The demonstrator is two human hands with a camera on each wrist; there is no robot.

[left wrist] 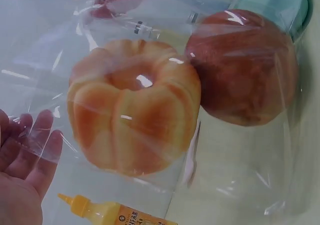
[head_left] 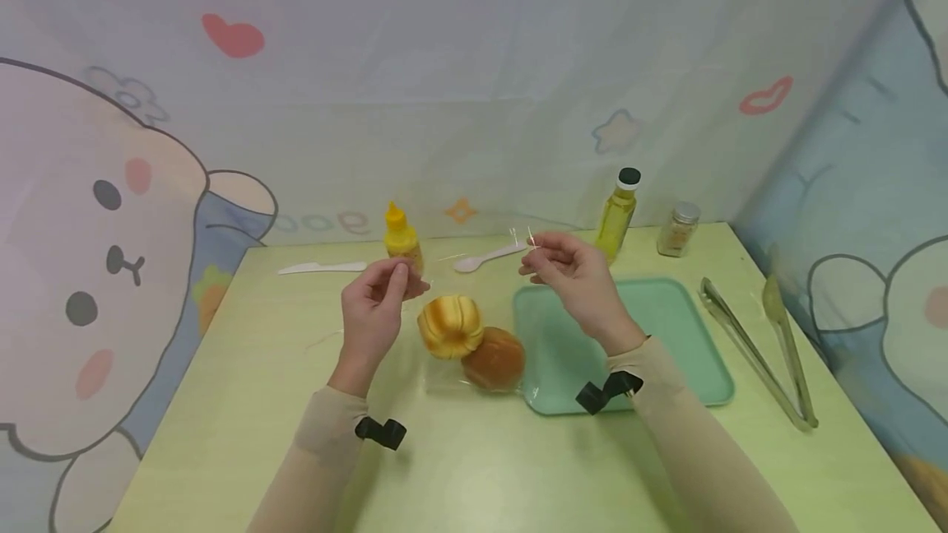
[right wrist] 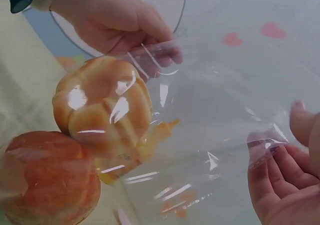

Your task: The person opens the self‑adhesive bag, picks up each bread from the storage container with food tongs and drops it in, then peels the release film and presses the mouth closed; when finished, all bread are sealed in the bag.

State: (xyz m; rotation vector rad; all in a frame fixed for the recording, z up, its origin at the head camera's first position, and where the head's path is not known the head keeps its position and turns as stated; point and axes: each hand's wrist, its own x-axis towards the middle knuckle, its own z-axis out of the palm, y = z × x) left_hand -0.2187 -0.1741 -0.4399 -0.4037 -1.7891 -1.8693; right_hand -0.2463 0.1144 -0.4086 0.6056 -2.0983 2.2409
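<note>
A clear plastic bag [right wrist: 215, 115] stretches between the two hands. It contains a yellow-brown, ridged bread roll [head_left: 450, 327] and a smooth, round brown bun [head_left: 494, 362], lying side by side. My left hand [head_left: 374, 303] pinches the bag's edge on the left, close to the yellow squeeze bottle [head_left: 402, 238]. Over the far left corner of the green tray, my right hand [head_left: 581, 282] holds the opposite edge between thumb and fingers. In the right wrist view, light glints on the film near those fingertips [right wrist: 257, 155].
The green tray [head_left: 681, 352] lies right of the breads, with metal tongs [head_left: 763, 360] beyond it. At the back stand an oil bottle [head_left: 617, 216] and a spice jar [head_left: 678, 230]. A white plastic knife [head_left: 318, 268] and white spoon [head_left: 489, 257] lie near the wall.
</note>
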